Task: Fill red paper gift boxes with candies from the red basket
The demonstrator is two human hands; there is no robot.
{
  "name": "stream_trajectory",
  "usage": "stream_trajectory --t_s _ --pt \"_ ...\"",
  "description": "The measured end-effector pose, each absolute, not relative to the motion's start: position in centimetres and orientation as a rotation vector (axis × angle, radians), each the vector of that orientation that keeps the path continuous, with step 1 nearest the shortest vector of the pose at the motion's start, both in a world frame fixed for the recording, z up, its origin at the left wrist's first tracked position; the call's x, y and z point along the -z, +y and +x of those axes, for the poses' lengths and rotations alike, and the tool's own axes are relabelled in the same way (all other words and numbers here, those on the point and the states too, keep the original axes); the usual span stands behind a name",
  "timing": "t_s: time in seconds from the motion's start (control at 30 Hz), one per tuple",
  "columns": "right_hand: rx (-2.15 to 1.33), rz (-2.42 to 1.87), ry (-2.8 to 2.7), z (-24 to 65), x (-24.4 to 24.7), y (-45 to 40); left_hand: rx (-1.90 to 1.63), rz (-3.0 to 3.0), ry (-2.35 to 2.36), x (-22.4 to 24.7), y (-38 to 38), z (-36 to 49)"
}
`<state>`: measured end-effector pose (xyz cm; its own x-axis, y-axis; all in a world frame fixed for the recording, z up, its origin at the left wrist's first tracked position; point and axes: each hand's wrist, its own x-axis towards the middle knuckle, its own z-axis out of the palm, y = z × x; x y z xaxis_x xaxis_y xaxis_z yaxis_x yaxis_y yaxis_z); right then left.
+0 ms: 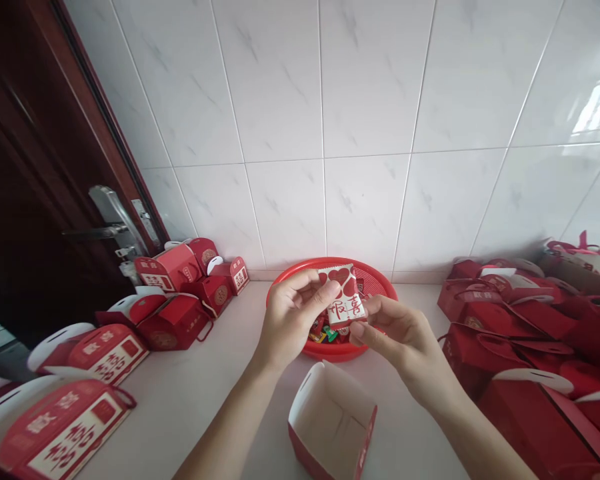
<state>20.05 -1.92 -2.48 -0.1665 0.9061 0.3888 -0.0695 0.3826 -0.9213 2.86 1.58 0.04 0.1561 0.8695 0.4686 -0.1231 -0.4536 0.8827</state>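
Between my two hands is a small white packet (347, 307) with red hearts and red characters, raised over a red plastic basket (300, 267). My left hand (293, 313) grips its left side, thumb pressed on the front. The fingertips of my right hand (397, 333) pinch its lower right corner. Wrapped candies (333, 335) in red, green and yellow lie in the basket, partly hidden behind my hands and the packet. Closer to me, below my hands, stands an open red box (333, 427) with a white inside; only its bare walls and bottom show.
Red gift boxes with white labels (105, 363) line the left side, beside a dark door with a metal handle (115, 223). Many more red boxes (520, 333) crowd the right side. A white tiled wall (365, 200) rises behind the basket.
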Motion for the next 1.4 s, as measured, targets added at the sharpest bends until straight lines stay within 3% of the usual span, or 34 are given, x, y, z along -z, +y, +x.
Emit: stream_trajectory --t_s 0.37,0.7,0.8,0.93,1.03,1.23,1.4 --pt "-1.136 -0.795 -1.453 20.0 3.2 -1.7 -1.435 1.689 0.801 0.1 0.9 2.7" --pt "-0.995 -0.819 -1.512 20.1 3.0 -1.8 -1.411 1.694 0.820 0.2 1.2 2.8" --pt "-0.573 -0.891 -1.534 20.2 3.2 -1.6 -1.469 1.662 0.840 0.2 1.4 2.7" --pt "0.413 -0.937 -1.498 20.3 4.0 -1.1 -1.326 1.616 0.798 0.2 1.1 2.7" --pt "0.681 -0.923 -1.538 20.2 4.3 -0.9 -1.292 1.587 0.752 0.3 0.8 2.9" --pt "0.605 -0.835 -1.586 20.0 4.2 -1.1 -1.422 1.562 0.756 0.6 1.1 2.8" --pt "-0.047 -0.787 -1.564 20.2 4.2 -1.4 -1.412 1.645 0.741 0.4 0.8 2.5"
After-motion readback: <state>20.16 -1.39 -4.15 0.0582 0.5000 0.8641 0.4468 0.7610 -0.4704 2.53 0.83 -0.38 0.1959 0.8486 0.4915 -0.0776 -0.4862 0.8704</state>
